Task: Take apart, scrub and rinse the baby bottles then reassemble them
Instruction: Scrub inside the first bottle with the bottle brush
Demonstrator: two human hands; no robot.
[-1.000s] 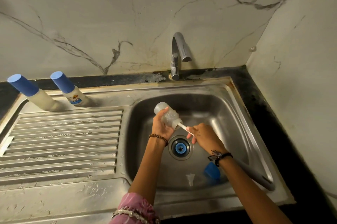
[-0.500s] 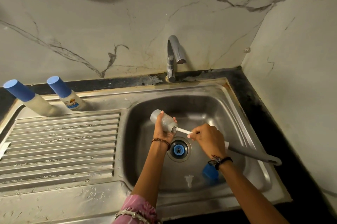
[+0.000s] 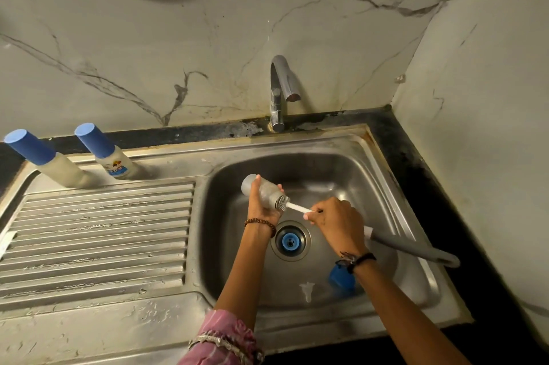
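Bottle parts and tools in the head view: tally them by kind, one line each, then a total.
Capped bottles on the drainboard: 2
Open bottle in the left hand: 1
Brush in the right hand: 1
Blue cap in the basin: 1
Clear nipple in the basin: 1
Total: 6

A home kitchen corner is showing here: a stainless steel sink (image 3: 386, 174) with a ribbed draining board (image 3: 98, 234) is sitting in a black countertop (image 3: 416, 162), a chrome tap (image 3: 280, 91) is rising behind the basin, and marble-patterned wall panels (image 3: 148, 37) are meeting at the corner (two blue-capped baby bottles (image 3: 104, 153) are standing by the wall).
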